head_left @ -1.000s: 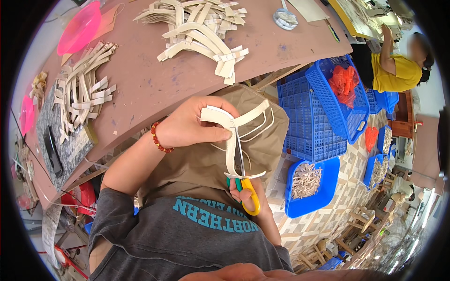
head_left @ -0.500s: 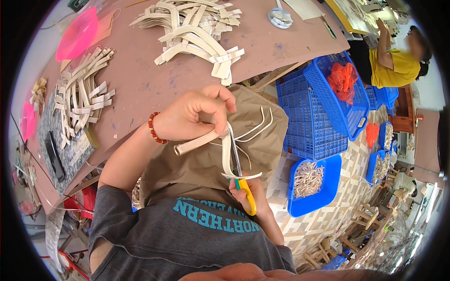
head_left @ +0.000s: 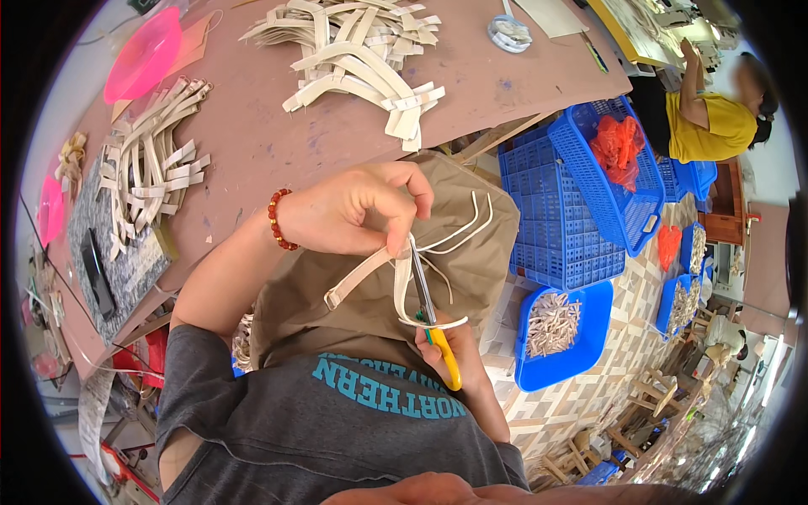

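My left hand, a red bead bracelet at its wrist, pinches a cream strap between thumb and forefinger above my lap. One end of the strap hangs toward the lower left, and another length runs down beside the blades. In my right hand are scissors with yellow and green handles. Their blades point up, tips close to the pinched spot; whether they touch the strap there I cannot tell. A thin white cord crosses the scissors near the handles. Thin white strips lie on the brown cloth over my lap.
Piles of cream straps and more straps lie on the brown table. Blue crates stand to the right, beside a blue tub of small cream pieces. A person in yellow works at far right.
My left hand has shifted slightly right and down. The strap's loose end has swung lower and turned. My right hand and the scissors have barely moved.
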The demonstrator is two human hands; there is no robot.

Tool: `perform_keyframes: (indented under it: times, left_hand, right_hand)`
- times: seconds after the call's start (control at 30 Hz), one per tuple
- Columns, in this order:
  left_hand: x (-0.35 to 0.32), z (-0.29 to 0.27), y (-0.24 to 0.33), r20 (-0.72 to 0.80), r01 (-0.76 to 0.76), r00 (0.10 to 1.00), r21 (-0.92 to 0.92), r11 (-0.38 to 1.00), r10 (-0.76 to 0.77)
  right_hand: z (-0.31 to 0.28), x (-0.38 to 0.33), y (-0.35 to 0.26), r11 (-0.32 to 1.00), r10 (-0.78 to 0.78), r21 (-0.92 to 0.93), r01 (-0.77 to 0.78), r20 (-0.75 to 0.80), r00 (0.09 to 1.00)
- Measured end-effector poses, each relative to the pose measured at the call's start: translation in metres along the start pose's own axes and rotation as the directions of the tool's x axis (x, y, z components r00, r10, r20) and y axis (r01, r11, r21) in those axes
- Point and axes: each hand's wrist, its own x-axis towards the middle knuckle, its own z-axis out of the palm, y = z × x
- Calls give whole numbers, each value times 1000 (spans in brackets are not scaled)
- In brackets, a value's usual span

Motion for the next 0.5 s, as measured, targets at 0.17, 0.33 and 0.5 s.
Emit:
perform_keyframes:
  times: [0.17, 0.33, 0.5]
  left_hand:
    - [4, -3, 4, 84, -16, 996, 35, 999, 13]
    - [7, -3, 6, 163, 9, 986, 60, 998, -19]
    - [8, -5, 1, 223, -14, 975, 51, 999, 2]
  right_hand:
    - [-2, 0, -4, 999, 36, -9, -36, -10, 999]
    - [-4, 2, -13, 997, 56, -60, -57, -11, 998]
    - [-7, 0, -6, 993, 114, -41, -113, 27, 993]
